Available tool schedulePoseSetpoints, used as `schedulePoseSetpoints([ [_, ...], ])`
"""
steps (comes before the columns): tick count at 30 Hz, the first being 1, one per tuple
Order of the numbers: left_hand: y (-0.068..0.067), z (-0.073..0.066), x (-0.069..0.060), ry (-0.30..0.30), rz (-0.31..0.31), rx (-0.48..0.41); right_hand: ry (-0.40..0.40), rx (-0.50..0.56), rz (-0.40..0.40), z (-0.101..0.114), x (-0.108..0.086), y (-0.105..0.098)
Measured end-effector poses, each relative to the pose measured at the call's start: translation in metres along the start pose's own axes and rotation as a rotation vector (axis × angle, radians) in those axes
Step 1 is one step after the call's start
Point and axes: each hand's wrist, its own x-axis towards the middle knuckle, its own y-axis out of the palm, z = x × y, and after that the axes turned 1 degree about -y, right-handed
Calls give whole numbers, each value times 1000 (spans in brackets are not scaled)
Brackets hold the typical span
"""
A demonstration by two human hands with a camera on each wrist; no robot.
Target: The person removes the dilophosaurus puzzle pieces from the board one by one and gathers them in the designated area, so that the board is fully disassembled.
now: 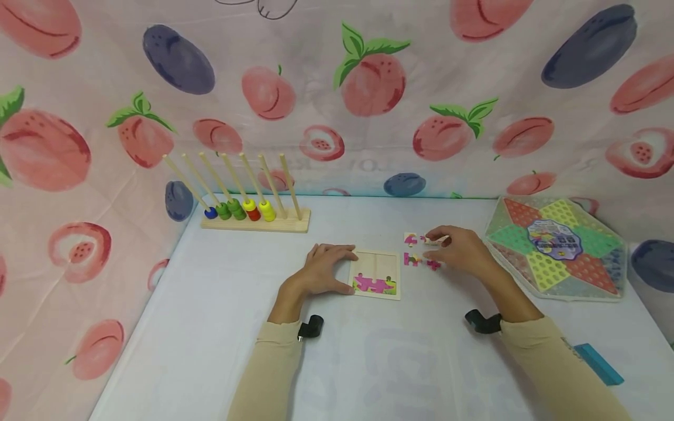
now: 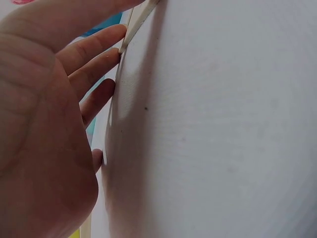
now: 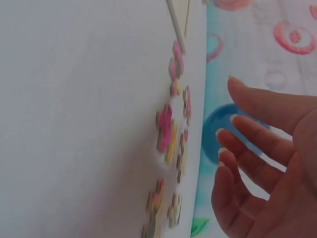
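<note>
On the table lies a small wooden puzzle board, its lower part filled with pink and green puzzle pieces. My left hand touches the board's left side, thumb by the near corner and index finger by the far one. In the left wrist view, the fingers are extended along its pale edge. Right of the board are several loose jigsaw pieces. Over them hovers my right hand, thumb and fingers apart. The right wrist view shows nothing between its fingers and the pieces apart from them.
A wooden peg stand with coloured beads on its rods is at the back left. To the right lies a hexagonal game board with coloured triangles. A blue bar-shaped object rests by the right sleeve. Fruit-patterned cloth hangs behind the table.
</note>
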Motion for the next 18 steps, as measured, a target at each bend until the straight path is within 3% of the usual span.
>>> schedulePoseSetpoints([
  [7, 0, 0, 0, -1, 0, -7, -117, 46, 22, 26, 1, 21],
  [11, 0, 0, 0, 0, -7, -18, -229, 30, 42, 41, 2, 35],
  [14, 0, 0, -1, 1, -13, -23, -300, 42, 75, 51, 2, 42],
  [18, 0, -1, -1, -2, -15, -23, -336, 85, 138, 64, 3, 49],
])
